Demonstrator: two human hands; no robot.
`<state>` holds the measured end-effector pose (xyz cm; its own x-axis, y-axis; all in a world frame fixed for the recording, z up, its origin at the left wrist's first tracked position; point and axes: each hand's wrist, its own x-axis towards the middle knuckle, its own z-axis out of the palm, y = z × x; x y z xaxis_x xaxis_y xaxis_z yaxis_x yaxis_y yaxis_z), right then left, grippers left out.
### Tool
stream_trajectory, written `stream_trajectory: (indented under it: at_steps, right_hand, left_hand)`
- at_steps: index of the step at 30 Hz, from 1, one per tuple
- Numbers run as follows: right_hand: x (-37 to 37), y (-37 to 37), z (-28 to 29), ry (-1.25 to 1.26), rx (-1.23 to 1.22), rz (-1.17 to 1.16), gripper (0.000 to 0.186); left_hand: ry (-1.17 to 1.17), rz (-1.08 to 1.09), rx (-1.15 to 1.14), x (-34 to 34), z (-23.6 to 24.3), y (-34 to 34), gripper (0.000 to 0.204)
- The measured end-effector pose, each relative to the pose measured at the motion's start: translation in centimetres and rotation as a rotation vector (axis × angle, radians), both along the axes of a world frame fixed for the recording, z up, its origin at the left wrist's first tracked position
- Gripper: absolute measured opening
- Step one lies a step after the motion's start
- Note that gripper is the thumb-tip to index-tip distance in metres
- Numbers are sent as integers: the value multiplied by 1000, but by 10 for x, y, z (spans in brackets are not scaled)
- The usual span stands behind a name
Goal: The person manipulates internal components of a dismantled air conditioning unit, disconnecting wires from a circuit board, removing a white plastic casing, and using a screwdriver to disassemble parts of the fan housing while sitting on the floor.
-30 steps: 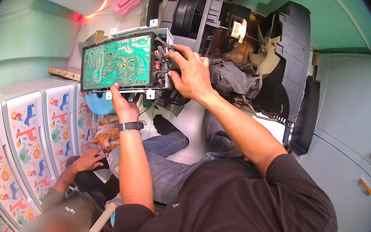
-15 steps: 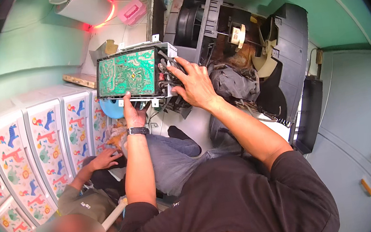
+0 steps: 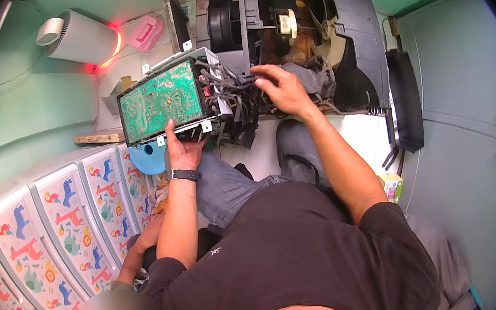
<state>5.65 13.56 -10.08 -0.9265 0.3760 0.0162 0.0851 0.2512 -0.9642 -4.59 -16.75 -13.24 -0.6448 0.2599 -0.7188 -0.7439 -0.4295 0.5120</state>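
My left hand [image 3: 183, 150] grips the lower edge of a green circuit board [image 3: 161, 102] set in a black frame with a metal bracket, thumb on its face and fingers underneath. The board is held up and tilted. A bundle of dark cables [image 3: 228, 85] comes out of its right end. My right hand [image 3: 285, 93] is at the far end of these cables, its fingers bent around them; the fingertips are partly hidden. Behind it stands an opened dark appliance housing [image 3: 353, 43] with a cream-coloured part [image 3: 287, 23] and a crumpled grey covering [image 3: 312, 79] inside.
Drawers with animal pictures [image 3: 26, 241] line the left, where another person's hand [image 3: 153, 230] rests beside my left arm. A white cylindrical device [image 3: 82, 39] with a red glow and a pink plastic case [image 3: 146, 33] lie at the back left. Grey-blue cabinet doors [image 3: 458, 104] stand right.
My right hand has moved away from the board's end, and the cables now stretch out between them. The board sits a little farther left and is tilted more. The view has shifted too.
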Motion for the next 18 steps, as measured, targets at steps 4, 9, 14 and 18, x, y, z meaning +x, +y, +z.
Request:
stream_trajectory:
  at_steps: [4,9,14,18]
  right_hand:
    - [29,-1,-3,-76,-114,-181,27]
    - [73,-23,-14,-111,-53,-225,26]
    - [115,-49,-52,-465,155,-121,27]
    - [114,-53,-76,-706,254,66,44]
  left_hand:
    - [-28,-25,59,7,0,-2,71]
    - [-29,-62,174,14,-3,-11,80]
    - [-19,-93,199,25,-2,-13,94]
    - [-17,-169,245,28,-10,-17,102]
